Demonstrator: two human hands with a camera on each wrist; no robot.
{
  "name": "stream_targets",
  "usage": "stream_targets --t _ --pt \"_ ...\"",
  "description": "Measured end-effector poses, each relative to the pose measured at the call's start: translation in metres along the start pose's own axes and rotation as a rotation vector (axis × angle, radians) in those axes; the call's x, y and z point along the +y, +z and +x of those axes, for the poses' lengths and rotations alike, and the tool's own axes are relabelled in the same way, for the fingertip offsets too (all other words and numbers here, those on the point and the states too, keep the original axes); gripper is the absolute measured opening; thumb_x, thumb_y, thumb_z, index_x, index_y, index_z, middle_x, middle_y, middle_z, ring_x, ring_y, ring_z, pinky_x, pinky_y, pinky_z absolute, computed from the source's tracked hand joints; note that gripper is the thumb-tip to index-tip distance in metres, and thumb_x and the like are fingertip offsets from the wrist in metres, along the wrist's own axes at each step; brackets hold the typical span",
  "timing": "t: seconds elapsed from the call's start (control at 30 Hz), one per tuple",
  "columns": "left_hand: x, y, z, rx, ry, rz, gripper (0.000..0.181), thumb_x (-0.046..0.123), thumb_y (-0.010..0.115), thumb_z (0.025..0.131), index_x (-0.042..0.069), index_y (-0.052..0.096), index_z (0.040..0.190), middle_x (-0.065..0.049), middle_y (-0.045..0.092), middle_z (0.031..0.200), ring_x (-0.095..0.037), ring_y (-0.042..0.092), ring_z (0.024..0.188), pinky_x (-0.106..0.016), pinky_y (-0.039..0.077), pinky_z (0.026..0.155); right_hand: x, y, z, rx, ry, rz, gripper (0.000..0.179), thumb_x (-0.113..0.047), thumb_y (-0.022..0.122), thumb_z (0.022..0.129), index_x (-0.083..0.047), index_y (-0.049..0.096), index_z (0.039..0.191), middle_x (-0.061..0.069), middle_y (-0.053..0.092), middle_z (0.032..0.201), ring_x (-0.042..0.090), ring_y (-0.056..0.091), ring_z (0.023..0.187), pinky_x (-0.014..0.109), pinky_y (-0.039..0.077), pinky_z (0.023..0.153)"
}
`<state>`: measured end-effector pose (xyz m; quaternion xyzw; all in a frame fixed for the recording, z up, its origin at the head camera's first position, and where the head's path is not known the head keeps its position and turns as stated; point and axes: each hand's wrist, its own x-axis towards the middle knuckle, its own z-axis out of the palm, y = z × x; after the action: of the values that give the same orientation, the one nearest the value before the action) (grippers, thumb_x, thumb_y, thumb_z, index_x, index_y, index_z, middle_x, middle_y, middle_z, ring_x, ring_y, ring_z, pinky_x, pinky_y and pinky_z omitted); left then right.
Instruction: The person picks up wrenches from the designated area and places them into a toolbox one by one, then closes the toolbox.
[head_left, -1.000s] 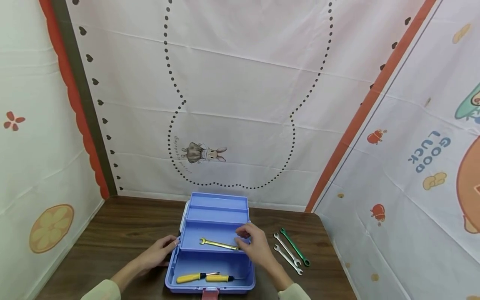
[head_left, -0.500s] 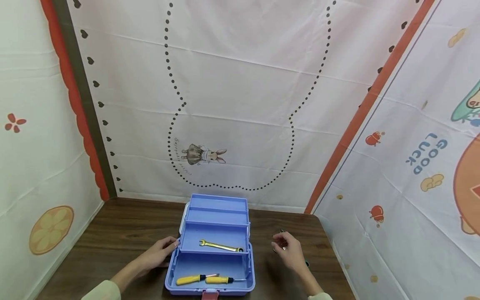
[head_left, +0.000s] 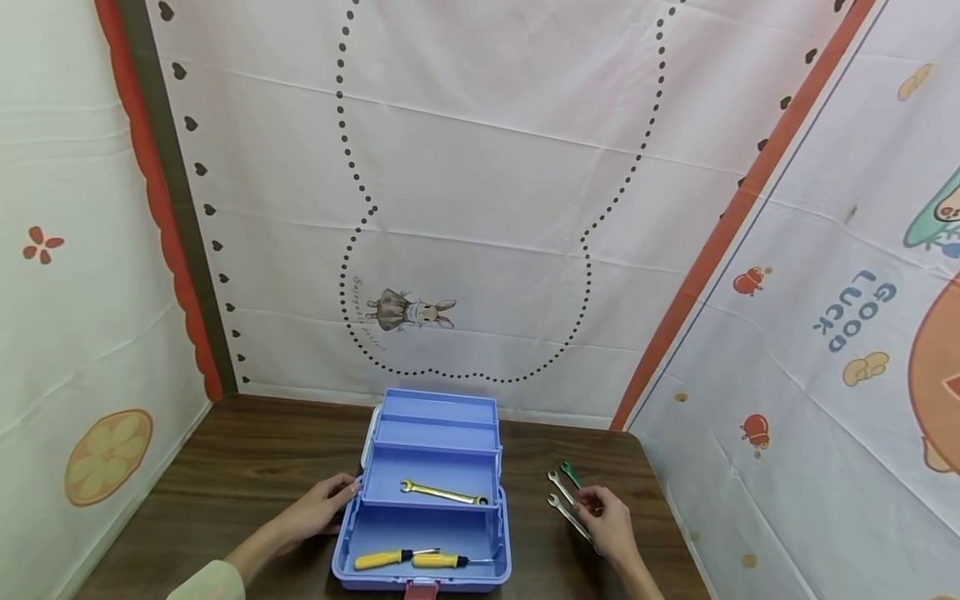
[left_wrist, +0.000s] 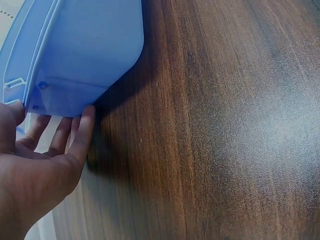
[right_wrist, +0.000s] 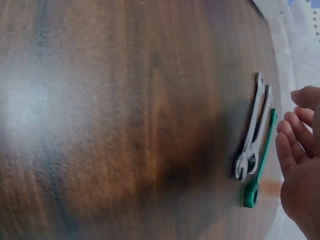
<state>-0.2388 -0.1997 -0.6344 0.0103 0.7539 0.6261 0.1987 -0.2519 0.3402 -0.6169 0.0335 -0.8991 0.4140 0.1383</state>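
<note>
A blue toolbox (head_left: 450,578) stands on the table with its tiers unfolded. My left hand (head_left: 318,506) holds its left side; in the left wrist view the thumb is at the rim and the fingertips lie against the outer wall. A gold wrench (head_left: 442,492) lies in the middle tray, and two yellow-handled screwdrivers (head_left: 378,559) lie in the bottom compartment. On the right, my right hand (head_left: 609,525) hovers over two silver wrenches (head_left: 567,514) and a green wrench (right_wrist: 265,152), partly hiding them. Its thumb and fingers are apart, with nothing between them.
The dark wooden table (head_left: 277,450) meets a printed cloth wall (head_left: 480,292) right behind the toolbox. More cloth (head_left: 750,367) hangs at both sides. A red latch (head_left: 422,590) is at the toolbox's front edge.
My right hand has let go of the gold wrench in the middle tray and moved right, then lower over the other wrenches. The left hand stays at the toolbox's side.
</note>
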Motion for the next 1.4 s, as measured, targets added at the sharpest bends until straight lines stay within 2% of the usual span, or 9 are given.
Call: stream_targets --t 0.1,0.27,0.43,0.6,0.83,1.2,1.4 --pt "0.000 0.002 0.000 0.017 -0.006 -0.016 0.057 0.046 0.053 0.111 -0.004 0.054 0.139 -0.022 0.060 0.135 -0.035 0.059 0.126 -0.049 0.062 0.091 0.004 0.004 -0.003 -0.009 0.015 0.013 0.018 0.004 0.085 0.084 0.000 0.075 0.099 0.003 0.071 0.085 0.011 0.065 0.078 0.022 0.056 0.069" --pt "0.000 0.004 0.000 0.029 -0.013 -0.024 0.055 0.044 0.050 0.113 -0.004 0.052 0.140 -0.022 0.060 0.135 -0.036 0.060 0.125 -0.051 0.062 0.091 0.006 0.013 -0.007 -0.028 -0.010 0.038 0.018 0.005 0.083 0.084 0.001 0.075 0.099 0.007 0.074 0.087 0.010 0.066 0.077 0.023 0.057 0.068" --pt "0.001 0.004 -0.002 0.010 -0.005 -0.032 0.057 0.045 0.049 0.113 -0.005 0.051 0.141 -0.022 0.060 0.134 -0.035 0.061 0.123 -0.050 0.062 0.091 0.004 0.020 -0.010 -0.062 0.017 0.049 0.019 0.006 0.083 0.085 0.002 0.075 0.102 0.010 0.076 0.092 0.011 0.068 0.080 0.024 0.059 0.071" --pt "0.003 0.003 -0.004 -0.004 -0.001 -0.029 0.059 0.047 0.050 0.113 -0.004 0.051 0.142 -0.022 0.060 0.135 -0.034 0.061 0.123 -0.049 0.062 0.091 0.000 0.023 -0.011 -0.070 0.025 0.004 0.020 0.004 0.084 0.083 0.001 0.075 0.101 0.007 0.074 0.091 0.011 0.068 0.080 0.024 0.058 0.071" --pt "0.003 0.003 -0.003 -0.004 -0.004 -0.019 0.061 0.049 0.049 0.112 -0.004 0.051 0.143 -0.023 0.059 0.136 -0.034 0.061 0.122 -0.051 0.062 0.091 0.000 0.028 -0.010 -0.020 -0.034 -0.058 0.020 0.006 0.084 0.081 -0.002 0.075 0.097 0.007 0.073 0.090 0.020 0.069 0.080 0.033 0.060 0.071" --pt "0.000 0.004 -0.001 0.020 -0.016 -0.016 0.064 0.052 0.051 0.110 -0.004 0.052 0.142 -0.022 0.060 0.135 -0.035 0.061 0.123 -0.050 0.062 0.091 0.006 0.034 -0.011 -0.054 -0.041 -0.098 0.022 0.006 0.085 0.079 -0.005 0.075 0.094 0.001 0.069 0.087 0.014 0.064 0.077 0.026 0.055 0.068" --pt "-0.001 0.001 -0.003 -0.001 -0.002 -0.030 0.063 0.051 0.051 0.111 -0.004 0.051 0.143 -0.023 0.059 0.136 -0.035 0.061 0.123 -0.050 0.062 0.091 0.006 0.037 -0.012 -0.066 -0.008 -0.127 0.021 0.004 0.086 0.077 -0.008 0.071 0.087 -0.003 0.066 0.081 0.009 0.059 0.073 0.026 0.051 0.066"
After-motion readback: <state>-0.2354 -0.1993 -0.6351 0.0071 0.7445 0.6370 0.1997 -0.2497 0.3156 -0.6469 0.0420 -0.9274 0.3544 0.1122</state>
